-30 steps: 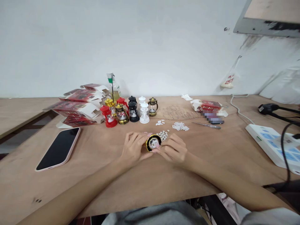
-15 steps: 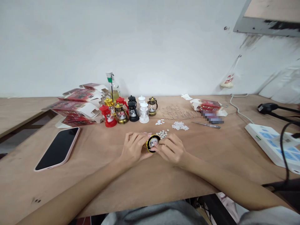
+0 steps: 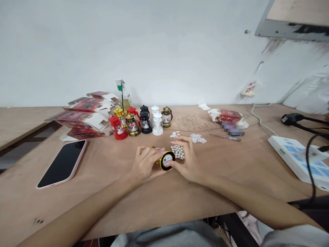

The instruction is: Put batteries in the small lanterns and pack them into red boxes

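My left hand (image 3: 145,162) is wrapped round a small gold lantern (image 3: 161,162), which lies on its side with its underside turned toward my right hand. That underside shows a black ring and a white round centre with small dark marks. The thumb of my right hand (image 3: 189,162) presses on the white centre, while its other fingers are spread apart above. Just behind the lantern lies a cluster of button cells (image 3: 178,151). Beyond them are small white plastic pieces (image 3: 197,138) in a pile and a smaller group of white pieces (image 3: 175,134).
Several mini lanterns (image 3: 145,122) in red, gold, black and white stand at the back. Red boxes (image 3: 82,116) are stacked at left, near a phone (image 3: 62,164). Thin wire pieces (image 3: 195,124), a screwdriver (image 3: 227,137) and a power strip (image 3: 295,159) lie to the right.
My right fingers have lifted and spread, leaving the thumb on the lantern's underside. The white centre now shows more fully, and more button cells are visible. The lantern has shifted slightly.
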A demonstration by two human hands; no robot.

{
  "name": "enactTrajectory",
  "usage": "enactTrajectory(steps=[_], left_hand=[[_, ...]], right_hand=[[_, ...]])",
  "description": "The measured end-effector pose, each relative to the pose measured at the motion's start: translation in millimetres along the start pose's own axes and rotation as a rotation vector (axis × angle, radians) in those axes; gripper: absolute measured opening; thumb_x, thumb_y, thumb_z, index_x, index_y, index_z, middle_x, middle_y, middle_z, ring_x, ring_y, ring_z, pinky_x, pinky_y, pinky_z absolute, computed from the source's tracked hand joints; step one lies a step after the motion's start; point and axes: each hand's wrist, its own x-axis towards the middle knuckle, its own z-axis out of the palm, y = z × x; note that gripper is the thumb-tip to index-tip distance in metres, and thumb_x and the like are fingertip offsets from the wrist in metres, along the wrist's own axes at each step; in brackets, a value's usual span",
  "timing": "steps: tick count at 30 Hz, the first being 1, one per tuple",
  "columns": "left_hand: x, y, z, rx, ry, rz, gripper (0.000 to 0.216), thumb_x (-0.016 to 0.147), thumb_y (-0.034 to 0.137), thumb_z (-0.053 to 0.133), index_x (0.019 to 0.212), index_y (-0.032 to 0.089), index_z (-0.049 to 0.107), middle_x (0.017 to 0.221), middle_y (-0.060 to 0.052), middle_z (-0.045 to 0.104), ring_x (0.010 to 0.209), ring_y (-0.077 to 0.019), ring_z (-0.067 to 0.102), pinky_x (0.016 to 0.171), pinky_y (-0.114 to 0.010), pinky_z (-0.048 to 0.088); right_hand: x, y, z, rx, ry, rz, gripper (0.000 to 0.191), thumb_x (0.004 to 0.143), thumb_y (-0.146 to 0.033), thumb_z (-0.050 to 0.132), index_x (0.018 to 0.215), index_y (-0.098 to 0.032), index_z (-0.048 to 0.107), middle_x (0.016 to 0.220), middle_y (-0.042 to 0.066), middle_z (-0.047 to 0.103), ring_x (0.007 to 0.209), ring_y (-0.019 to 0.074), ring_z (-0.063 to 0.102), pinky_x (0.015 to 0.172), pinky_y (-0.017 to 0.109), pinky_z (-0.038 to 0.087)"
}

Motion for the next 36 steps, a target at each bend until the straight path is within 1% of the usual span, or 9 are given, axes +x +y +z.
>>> enactTrajectory(steps=[4,7,12,16,20,25,28,32,36], left_hand=[[5.0,-0.4,-2.7,0.083,0.022,0.068,0.034,0.082,0.038,0.064,0.109,0.022,0.050,0.096,-0.006,0.071,0.079,-0.0167,0.063,0.072,-0.034,0.034],[7.2,-3.4,-4.5,0.134,0.002,0.077,0.029,0.083,0.036,0.063,0.103,0.020,0.050,0.099,-0.008,0.070,0.082,-0.0180,0.061,0.072,-0.034,0.035],[4.3,-21.0,-5.4,0.137,0.018,-0.041,0.032,0.081,0.032,0.066,0.104,0.021,0.048,0.108,-0.011,0.066,0.094,-0.0230,0.061,0.075,-0.038,0.044],[-0.3,-39.5,-4.0,0.019,0.122,-0.211,0.037,0.080,0.030,0.066,0.108,0.020,0.044,0.112,-0.013,0.062,0.108,-0.0246,0.059,0.083,-0.040,0.052],[-2.8,-54.0,-3.3,-0.088,0.204,-0.510,0.045,0.075,0.036,0.071,0.107,0.019,0.045,0.109,-0.010,0.060,0.102,-0.0225,0.062,0.082,-0.038,0.055],[2.2,-68.5,-2.1,-0.556,0.335,-0.894,0.053,0.060,0.040,0.080,0.094,0.020,0.044,0.099,-0.005,0.062,0.094,-0.0193,0.064,0.076,-0.032,0.055],[4.2,-74.1,-0.5,-0.794,0.438,-1.062,0.057,0.051,0.040,0.083,0.086,0.019,0.044,0.089,-0.001,0.062,0.087,-0.0162,0.064,0.070,-0.025,0.053],[6.4,-72.8,-0.9,-0.948,0.503,-1.171,0.060,0.043,0.038,0.086,0.081,0.019,0.043,0.083,0.001,0.060,0.081,-0.0145,0.064,0.064,-0.023,0.053],[8.5,-68.3,-2.3,-0.965,0.505,-1.155,0.061,0.045,0.036,0.086,0.085,0.021,0.042,0.084,0.002,0.061,0.081,-0.0143,0.064,0.064,-0.024,0.054]], right_hand=[[2.0,3.9,1.1,0.094,-0.012,0.090,0.047,0.076,-0.044,0.068,0.114,-0.025,0.048,0.118,0.011,0.045,0.118,0.0261,0.045,0.100,0.047,0.040],[6.0,10.4,-1.5,0.134,0.024,0.119,0.038,0.081,-0.041,0.063,0.113,-0.024,0.049,0.117,0.010,0.047,0.117,0.0239,0.046,0.098,0.044,0.041],[10.9,30.5,-5.8,0.099,0.137,0.160,0.023,0.088,-0.034,0.052,0.108,-0.022,0.049,0.113,0.009,0.050,0.114,0.0212,0.048,0.094,0.040,0.042],[12.0,42.5,-6.2,0.071,0.155,0.196,0.020,0.090,-0.035,0.049,0.106,-0.022,0.048,0.111,0.008,0.051,0.110,0.0207,0.049,0.093,0.040,0.041],[11.3,43.0,-5.2,0.058,0.146,0.172,0.018,0.091,-0.031,0.048,0.105,-0.021,0.047,0.109,0.008,0.052,0.108,0.0205,0.049,0.093,0.040,0.041],[10.6,41.2,-4.8,0.042,0.119,0.120,0.016,0.091,-0.028,0.047,0.105,-0.022,0.047,0.110,0.009,0.051,0.110,0.0212,0.049,0.093,0.041,0.041],[10.9,41.8,-4.6,0.036,0.125,0.145,0.015,0.090,-0.027,0.047,0.104,-0.022,0.047,0.110,0.008,0.051,0.109,0.0213,0.049,0.094,0.042,0.041],[11.3,42.8,-3.9,0.026,0.133,0.163,0.013,0.090,-0.027,0.047,0.103,-0.023,0.047,0.108,0.008,0.052,0.109,0.0218,0.049,0.094,0.042,0.041],[12.8,48.1,-4.3,-0.029,0.130,0.150,0.014,0.090,-0.026,0.045,0.104,-0.023,0.045,0.108,0.009,0.051,0.108,0.0225,0.049,0.093,0.043,0.042]])
